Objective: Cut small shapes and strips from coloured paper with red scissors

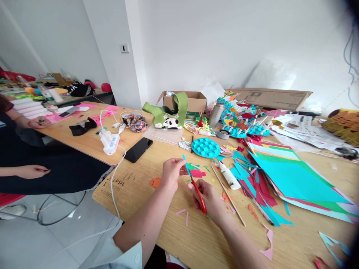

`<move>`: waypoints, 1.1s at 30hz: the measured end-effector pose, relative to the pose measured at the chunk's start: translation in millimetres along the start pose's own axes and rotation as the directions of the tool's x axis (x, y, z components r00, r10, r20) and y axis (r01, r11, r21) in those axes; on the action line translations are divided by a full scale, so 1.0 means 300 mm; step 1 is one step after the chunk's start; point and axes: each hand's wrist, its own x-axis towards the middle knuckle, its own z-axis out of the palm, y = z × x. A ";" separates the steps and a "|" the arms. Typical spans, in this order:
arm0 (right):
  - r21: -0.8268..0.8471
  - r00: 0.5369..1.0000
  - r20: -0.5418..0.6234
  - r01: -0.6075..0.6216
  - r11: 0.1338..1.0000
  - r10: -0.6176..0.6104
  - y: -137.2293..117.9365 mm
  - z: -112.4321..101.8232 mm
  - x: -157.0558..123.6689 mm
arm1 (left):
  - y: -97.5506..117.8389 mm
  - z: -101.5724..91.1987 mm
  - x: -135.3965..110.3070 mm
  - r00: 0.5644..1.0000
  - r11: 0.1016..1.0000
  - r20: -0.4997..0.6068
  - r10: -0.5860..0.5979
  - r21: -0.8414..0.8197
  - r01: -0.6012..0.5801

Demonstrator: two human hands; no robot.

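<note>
Between its thumb and fingers, my left hand (172, 172) pinches a narrow blue paper strip (184, 158). Red-handled scissors (199, 196) sit in my right hand (209, 197), their blades pointing up at the strip's lower end; whether they touch it I cannot tell. Behind the blades lie a crimson paper fish (198, 173) and green paper scraps. An orange paper fish (155, 182) rests left of my left wrist. Small pink strips (187, 218) are on the table below the scissors. To the right are a wooden stick (228, 196) and a white glue bottle (230, 175).
A round blue woven paper piece (205, 147) lies ahead. Coloured paper sheets (297, 177) are stacked at right. A black phone (138, 150), a white power strip (110, 144) with its cord, and a green panda bag (169, 116) stand left and behind. Another person's hand (33, 171) is at far left.
</note>
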 end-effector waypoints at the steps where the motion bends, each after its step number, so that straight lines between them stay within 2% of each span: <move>1: -0.004 1.000 -0.002 -0.002 1.000 0.002 -0.003 -0.001 -0.001 | -0.001 0.000 0.000 1.000 1.000 0.000 -0.001 -0.001 0.001; 33: 0.055 1.000 -0.002 -0.007 0.998 0.008 0.042 0.003 0.021 | -0.013 0.001 0.001 0.999 0.999 0.013 -0.037 -0.011 0.037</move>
